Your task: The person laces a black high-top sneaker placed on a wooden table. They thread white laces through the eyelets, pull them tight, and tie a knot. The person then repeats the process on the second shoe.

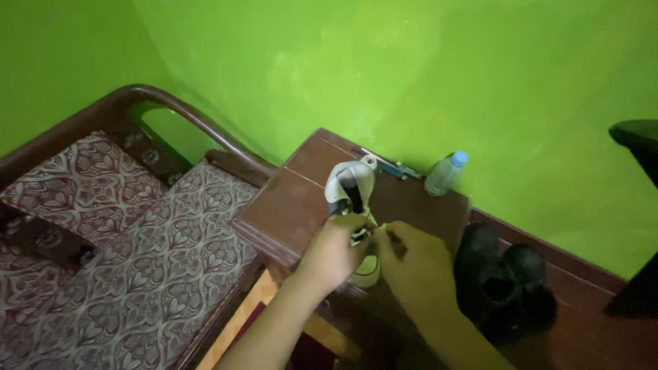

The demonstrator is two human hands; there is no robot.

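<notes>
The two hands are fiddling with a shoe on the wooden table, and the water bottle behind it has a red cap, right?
Not quite: the head view shows the water bottle has a blue cap, not red. The rest holds: the left hand and right hand are at the shoe on the wooden table.

Green wall (411, 68); patterned wooden sofa (123, 247); brown side table (288, 199).

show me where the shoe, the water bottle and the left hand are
shoe (351, 183), head view, on the pale heel collar above the hands
water bottle (444, 175), head view, on its clear body below the blue cap
left hand (336, 250), head view, on the back of the hand
</notes>
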